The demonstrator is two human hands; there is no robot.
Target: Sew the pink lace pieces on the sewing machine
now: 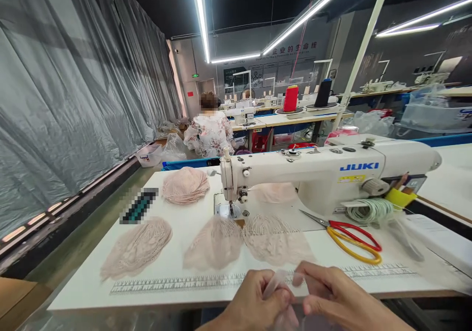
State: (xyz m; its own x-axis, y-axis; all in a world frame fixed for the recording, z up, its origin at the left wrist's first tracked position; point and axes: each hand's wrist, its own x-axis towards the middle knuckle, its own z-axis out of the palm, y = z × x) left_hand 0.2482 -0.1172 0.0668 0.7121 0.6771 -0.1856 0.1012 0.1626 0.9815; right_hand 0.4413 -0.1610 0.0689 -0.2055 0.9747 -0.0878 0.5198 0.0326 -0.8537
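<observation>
Biggest thing here is the white sewing table [177, 213], with a white JUKI sewing machine [332, 171] sitting across the right half of it. Pale pink lace pieces are spread over the rest: a fanned stack at the back left [186, 185], a pile at the front left [138, 247], two piles right in front of the needle [216, 245] [275, 240], and one more behind the machine head [275, 192]. So my guess is most of the lace is still waiting, since nothing sits under the presser foot [231, 212] right now.

Red and yellow scissors [354, 240] lie to the right of the piles, just beside a coil of pale green cord [370, 209]. A printed ruler strip [177, 284] runs along the front edge.

Down at that near edge, the left hand [254, 306] and right hand [332, 296] are close together, fingertips pinching one thin sheer lace piece [283, 282] between them, held just off the table edge.

Room-wise: bare tabletop at the far left and between the piles, tighter on the right near the scissors. Another person [209, 129] sits well back at another station.
</observation>
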